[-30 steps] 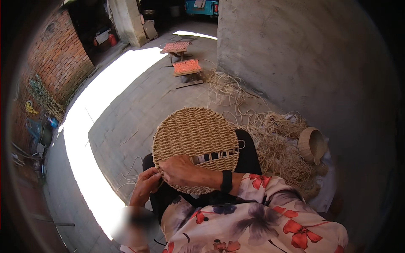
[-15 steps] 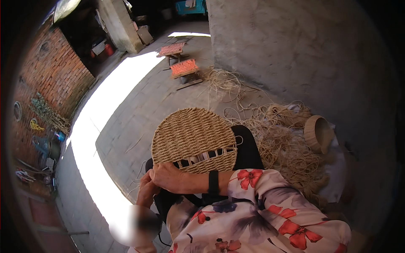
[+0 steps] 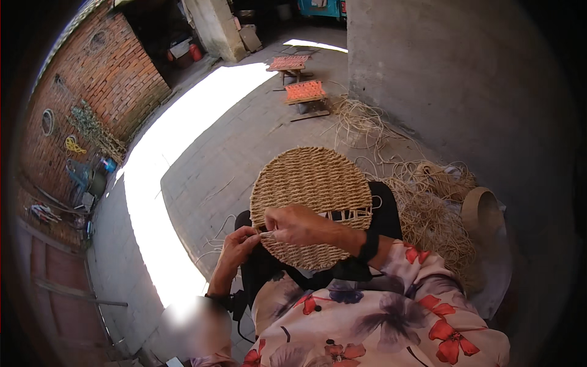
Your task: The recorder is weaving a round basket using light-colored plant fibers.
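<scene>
A round mat woven from straw-coloured cord (image 3: 312,177) lies across my lap, with a row of bare strands and gaps running across its lower part. My left hand (image 3: 237,249) is at the mat's left edge, thumb and fingers pinched on the rim. Over the left end of the gap row lies my right hand (image 3: 299,225), fingers curled and closed close to the left fingertips. What the right fingers pinch is too small to make out. Loose cord ends (image 3: 215,244) trail beside the left hand.
A big tangle of loose cord (image 3: 428,214) covers the floor at my right, beside a pale round basket (image 3: 480,211). Two low stools with red-orange woven seats (image 3: 306,90) stand ahead. A grey wall (image 3: 452,79) rises at right, a brick wall (image 3: 116,67) at left.
My right hand has moved from the mat's left edge onto the gap row, its fingers now curled beside the left fingertips. The left hand shows more fully. The whole view has shifted.
</scene>
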Available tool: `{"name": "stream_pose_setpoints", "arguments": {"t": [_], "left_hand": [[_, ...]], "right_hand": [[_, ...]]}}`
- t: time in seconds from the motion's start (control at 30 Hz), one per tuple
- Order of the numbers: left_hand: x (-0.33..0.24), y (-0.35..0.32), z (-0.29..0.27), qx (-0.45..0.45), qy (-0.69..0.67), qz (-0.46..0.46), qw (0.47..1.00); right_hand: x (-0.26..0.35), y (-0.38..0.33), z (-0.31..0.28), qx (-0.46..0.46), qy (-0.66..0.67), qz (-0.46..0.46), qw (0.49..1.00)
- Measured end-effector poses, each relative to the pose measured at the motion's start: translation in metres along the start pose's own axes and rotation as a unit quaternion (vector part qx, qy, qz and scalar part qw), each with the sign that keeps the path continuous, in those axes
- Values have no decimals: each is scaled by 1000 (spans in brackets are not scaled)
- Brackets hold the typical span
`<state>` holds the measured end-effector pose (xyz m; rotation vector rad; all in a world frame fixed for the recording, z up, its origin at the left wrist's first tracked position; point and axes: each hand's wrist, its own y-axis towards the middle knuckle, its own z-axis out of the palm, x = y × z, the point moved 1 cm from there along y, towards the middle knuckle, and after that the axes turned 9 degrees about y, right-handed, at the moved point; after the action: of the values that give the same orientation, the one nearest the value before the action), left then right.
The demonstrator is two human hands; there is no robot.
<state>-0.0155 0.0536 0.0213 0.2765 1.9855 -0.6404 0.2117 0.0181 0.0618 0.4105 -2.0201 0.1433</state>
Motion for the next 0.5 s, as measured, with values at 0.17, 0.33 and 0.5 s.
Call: {"name": "stream_pose_setpoints", "arguments": {"t": [0.17, 0.33, 0.5], "left_hand": [[-5, -6, 4, 19, -42, -16, 999], [-10, -8, 9, 143, -228, -35, 962], [-1, -6, 9, 145, -250, -33, 957]], "right_hand": [[-16, -108, -158, 9, 97, 132, 986], [-83, -193, -256, -152, 123, 315, 929], [-110, -166, -185, -250, -313, 99, 911]]}}
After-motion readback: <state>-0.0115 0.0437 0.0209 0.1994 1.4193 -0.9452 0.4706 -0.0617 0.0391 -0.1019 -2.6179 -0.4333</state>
